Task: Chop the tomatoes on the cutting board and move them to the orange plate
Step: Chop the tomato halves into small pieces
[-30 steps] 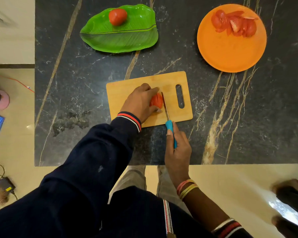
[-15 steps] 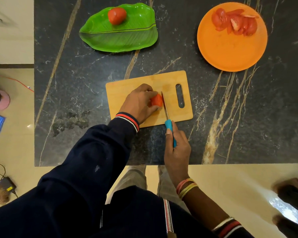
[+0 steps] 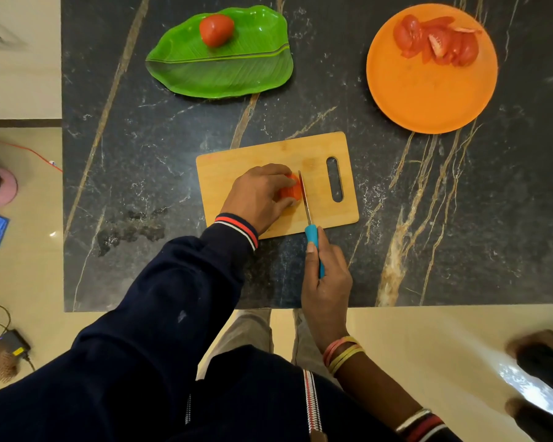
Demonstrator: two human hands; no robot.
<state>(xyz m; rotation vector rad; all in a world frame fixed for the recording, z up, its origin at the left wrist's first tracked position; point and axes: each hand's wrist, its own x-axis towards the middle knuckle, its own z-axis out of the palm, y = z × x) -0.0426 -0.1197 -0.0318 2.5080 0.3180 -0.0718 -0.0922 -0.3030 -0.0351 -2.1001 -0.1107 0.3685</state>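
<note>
Nearest, the right hand (image 3: 328,282) is holding the knife (image 3: 304,199), its grip curling round the blue handle; the blade is touching the right side of the tomato piece (image 3: 292,191). The left hand (image 3: 256,196) is holding this piece on the cutting board (image 3: 237,167), its grip curving over it. The board is lying on the dark desk (image 3: 428,218). Farther, a whole tomato (image 3: 216,29) is sitting on the green leaf plate (image 3: 224,71) at left, and cut slices (image 3: 438,41) are lying on the orange plate (image 3: 428,97) at right.
</note>
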